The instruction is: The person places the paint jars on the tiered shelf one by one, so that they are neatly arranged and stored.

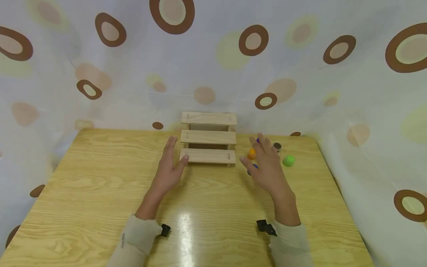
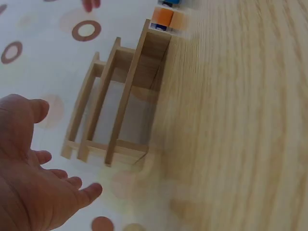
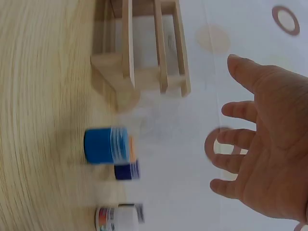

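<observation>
A small three-step wooden rack [image 1: 208, 137] stands at the back of the table. Left of it my left hand [image 1: 166, 172] is held up, fingers stretched, thumb near the lowest step's left end; I cannot tell whether they touch. My right hand [image 1: 269, 172] hovers to the rack's right with fingers spread, holding nothing. Beneath and around it are small jars: a blue one [image 3: 100, 146], an orange one [image 1: 251, 154], a purple one [image 3: 127, 171], a green-topped one [image 1: 288, 160] and a dark-topped one [image 1: 277, 146]. From the head, the right hand partly hides the blue and purple jars.
The wood-grain table [image 1: 100, 189] has a patterned white sheet [image 1: 133, 66] behind it and along its sides. Black straps with small mounts circle both wrists at the sleeve cuffs. A white labelled jar [image 3: 115, 219] shows at the right wrist view's lower edge.
</observation>
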Demonstrator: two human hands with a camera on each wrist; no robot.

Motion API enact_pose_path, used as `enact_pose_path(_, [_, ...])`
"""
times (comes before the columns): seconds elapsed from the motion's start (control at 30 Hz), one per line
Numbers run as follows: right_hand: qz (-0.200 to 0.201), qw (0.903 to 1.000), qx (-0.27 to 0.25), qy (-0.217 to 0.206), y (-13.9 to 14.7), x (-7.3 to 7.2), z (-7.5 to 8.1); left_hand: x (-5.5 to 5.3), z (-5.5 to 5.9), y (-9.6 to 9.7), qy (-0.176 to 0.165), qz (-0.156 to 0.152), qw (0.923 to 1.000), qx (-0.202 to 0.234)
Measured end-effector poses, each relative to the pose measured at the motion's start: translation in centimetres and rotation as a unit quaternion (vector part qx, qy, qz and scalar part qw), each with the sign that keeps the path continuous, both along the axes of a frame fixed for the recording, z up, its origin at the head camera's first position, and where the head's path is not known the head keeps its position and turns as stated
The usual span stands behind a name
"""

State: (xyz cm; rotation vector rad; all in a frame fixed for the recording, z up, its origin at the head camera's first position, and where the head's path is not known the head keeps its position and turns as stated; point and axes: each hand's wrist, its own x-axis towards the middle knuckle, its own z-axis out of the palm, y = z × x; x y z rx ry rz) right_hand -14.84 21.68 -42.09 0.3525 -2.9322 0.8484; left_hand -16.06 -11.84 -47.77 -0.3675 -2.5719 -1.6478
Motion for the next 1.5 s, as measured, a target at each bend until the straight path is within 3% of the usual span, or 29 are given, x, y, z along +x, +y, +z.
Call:
enact_pose_path(0.13, [-0.029, 0.9986, -0.044, -0.006, 2.6, -0.5, -0.3, -0.5, -0.8, -0.1, -0.027, -0.001, 0.9989, 0.038])
enact_pose_path(0.33, [-0.092, 0.9936, -0.066, 0.001, 7.2, -0.5, -1.1, -0.5, -1.5, 0.0, -0.080, -0.016, 0.9941, 0.071])
enact_pose_path(0.43, [-0.131, 0.9884, -0.076, 0.003, 9.4, -0.2, -1.9, -0.6, -2.0, -0.2, -0.096, -0.014, 0.9919, 0.082])
enact_pose_path(0.6, [-0.193, 0.9762, -0.094, -0.028, 11.4, 0.0, -4.1, -0.4, -2.8, -0.7, -0.113, -0.003, 0.9896, 0.088])
enact_pose_path(0.87, [-0.203, 0.9704, -0.129, -0.023, 12.0, -0.9, -6.7, -0.7, -3.1, -1.1, -0.103, 0.008, 0.9912, 0.082])
enact_pose_path(1.07, [-0.225, 0.9633, -0.146, -0.013, 12.2, -1.2, -7.5, -0.9, -3.0, -1.0, -0.113, 0.024, 0.9883, 0.100])
enact_pose_path(1.23, [-0.224, 0.9650, -0.136, -0.015, 12.4, -1.1, -8.0, -0.9, -3.3, -1.0, -0.124, 0.025, 0.9842, 0.124])
enact_pose_path(1.5, [-0.226, 0.9657, -0.127, -0.003, 12.2, -1.5, -7.9, -1.0, -3.0, -0.9, -0.122, 0.027, 0.9849, 0.120])
